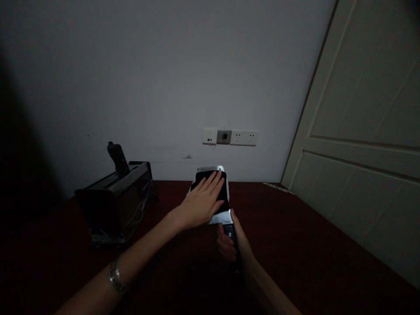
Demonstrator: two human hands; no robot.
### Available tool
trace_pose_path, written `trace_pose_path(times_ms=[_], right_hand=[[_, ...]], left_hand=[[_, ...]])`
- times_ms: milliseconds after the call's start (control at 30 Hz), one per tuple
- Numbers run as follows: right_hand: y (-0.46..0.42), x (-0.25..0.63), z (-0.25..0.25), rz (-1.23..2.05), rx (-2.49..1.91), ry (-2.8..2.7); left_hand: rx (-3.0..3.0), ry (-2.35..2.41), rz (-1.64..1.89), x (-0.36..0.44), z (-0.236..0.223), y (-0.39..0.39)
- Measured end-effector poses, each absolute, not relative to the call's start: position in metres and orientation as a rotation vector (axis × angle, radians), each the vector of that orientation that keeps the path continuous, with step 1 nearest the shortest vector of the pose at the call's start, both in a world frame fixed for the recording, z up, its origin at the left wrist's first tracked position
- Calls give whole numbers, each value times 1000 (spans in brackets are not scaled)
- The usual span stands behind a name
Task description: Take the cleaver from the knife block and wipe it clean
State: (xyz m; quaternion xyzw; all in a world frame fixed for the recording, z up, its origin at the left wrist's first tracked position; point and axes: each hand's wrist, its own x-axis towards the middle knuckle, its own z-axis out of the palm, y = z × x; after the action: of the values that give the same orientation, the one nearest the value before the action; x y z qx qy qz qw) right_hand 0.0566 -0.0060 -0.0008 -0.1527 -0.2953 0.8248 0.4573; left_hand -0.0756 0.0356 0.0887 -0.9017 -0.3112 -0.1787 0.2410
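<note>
One box-shaped holder (100, 212) stands on the left of the dark red table (269, 232), its end panel black and its top grey and slotted. A black upright handle (118, 158) rises from that top, tilted slightly to the left. Pale curved streaks run along the holder's side; whether they are cords or reflections I cannot tell. Next comes the left forearm, with a wide silver-coloured bracelet (115, 275) around it. The left hand (201, 202) lies flat, palm down, its fingers stretched out and its thumb set apart — pressed on a black covering (225, 191) rather than gripping anything.

The covering lies over the blade of a cleaver (222, 217), which is held out in front of the person, near the middle of the view. Bright, silvery metal shows at the blade's far end and in a band beside the handle, and a small round hole sits near the far right corner. The handle is black with pale round rivets, and the right hand (244, 245) is wrapped around it, thumb along its right side. Above and behind, a row of wall sockets (243, 138) is fixed to the grey wall (164, 78). Farther right, a narrow pale strip (278, 188) lies by the table's back edge — its markings too small to read — beside a cream panelled door (361, 109).
</note>
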Motion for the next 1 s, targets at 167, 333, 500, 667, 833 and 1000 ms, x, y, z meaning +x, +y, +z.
trace_pose_path(times_ms=[167,333,500,667,833,1000], right_hand=[[-4,58,-1,2015,-392,-723],[-12,49,-1,2067,-413,-746],[-7,52,-2,2031,-439,-764],[-1,61,0,2001,-448,-891],[-6,60,3,1995,-416,-909],[-8,61,0,2036,-424,-976]], left_hand=[[-2478,-831,-474,-75,81,26],[-2400,-993,-537,-77,98,51],[-2423,-927,-484,-75,87,32],[-2415,-819,-453,-76,75,4],[-2338,-813,-464,-78,82,-4],[-2306,-833,-493,-78,84,-12]])
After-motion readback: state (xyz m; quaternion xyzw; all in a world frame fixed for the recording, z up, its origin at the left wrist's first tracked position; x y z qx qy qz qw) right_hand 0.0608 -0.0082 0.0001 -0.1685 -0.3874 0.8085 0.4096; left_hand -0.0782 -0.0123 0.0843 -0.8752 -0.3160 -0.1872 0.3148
